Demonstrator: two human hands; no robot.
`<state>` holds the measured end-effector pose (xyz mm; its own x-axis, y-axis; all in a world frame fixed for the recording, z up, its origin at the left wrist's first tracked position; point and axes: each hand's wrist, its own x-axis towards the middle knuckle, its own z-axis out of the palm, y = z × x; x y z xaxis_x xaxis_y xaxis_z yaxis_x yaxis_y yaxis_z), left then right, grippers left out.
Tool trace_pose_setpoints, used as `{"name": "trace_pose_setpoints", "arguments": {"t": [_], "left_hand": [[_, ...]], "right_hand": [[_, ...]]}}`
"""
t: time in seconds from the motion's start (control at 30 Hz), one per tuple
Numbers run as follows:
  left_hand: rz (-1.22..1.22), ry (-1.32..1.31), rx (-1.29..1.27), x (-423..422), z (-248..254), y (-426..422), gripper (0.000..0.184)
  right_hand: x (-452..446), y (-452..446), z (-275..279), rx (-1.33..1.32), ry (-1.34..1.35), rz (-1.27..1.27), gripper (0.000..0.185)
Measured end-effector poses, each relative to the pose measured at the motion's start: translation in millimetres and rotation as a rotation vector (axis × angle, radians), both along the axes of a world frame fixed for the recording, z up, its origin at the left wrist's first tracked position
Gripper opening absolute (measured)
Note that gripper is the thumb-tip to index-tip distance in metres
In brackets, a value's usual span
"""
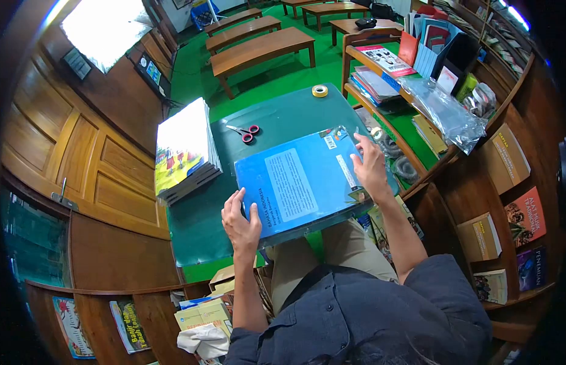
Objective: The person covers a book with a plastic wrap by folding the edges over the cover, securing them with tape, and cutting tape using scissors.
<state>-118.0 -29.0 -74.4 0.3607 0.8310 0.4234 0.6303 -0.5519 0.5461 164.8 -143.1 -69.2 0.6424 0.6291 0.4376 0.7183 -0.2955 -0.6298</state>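
As a blue book [324, 182] lies on the green table [201, 240], likely slick, light and slightly bendy, best held by opposite edges, a person's left hand [240, 224] spreads open at its left edge and the right hand [373, 169] curls at its right (whether pinching, I cannot tell from here).

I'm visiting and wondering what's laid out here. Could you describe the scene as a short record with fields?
Main item: blue Bahasa Indonesia book, lying flat
Surface: green table
Left hand: at the book's left edge
Right hand: by its right edge
Scissors: red-handled, beyond the book
Tape roll: yellow, near the table's far edge
Book stack: table's left side
Background: wooden benches, green floor
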Motion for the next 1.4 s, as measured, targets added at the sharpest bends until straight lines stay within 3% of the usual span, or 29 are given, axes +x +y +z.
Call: {"name": "trace_pose_setpoints", "arguments": {"t": [0.17,0.3,0.47,0.63,0.97,1.4], "left_hand": [[-0.021,-0.063,0.033,4,1,8,0.036],[0.126,-0.169,-0.285,10,20,1,0.032],[0.163,-0.431,-0.516,6,19,14,0.032],[0.097,-0.420,-0.632,-1,18,25,0.033],[0.015,-0.391,-0.704,0,23,42,0.034],[0.094,-0.368,-0.700,16,9,84,0.031]], "right_hand": [[5,1,3,0.095,0.131,0.021,0.044],[8,2,6,0.070,0.342,-0.004,0.041],[12,1,7,0.045,0.360,-0.014,0.040],[8,1,11,0.047,0.364,-0.046,0.041],[32,6,-4,-0.095,0.356,-0.017,0.041],[62,48,1,-0.179,0.221,-0.010,0.038]]}}
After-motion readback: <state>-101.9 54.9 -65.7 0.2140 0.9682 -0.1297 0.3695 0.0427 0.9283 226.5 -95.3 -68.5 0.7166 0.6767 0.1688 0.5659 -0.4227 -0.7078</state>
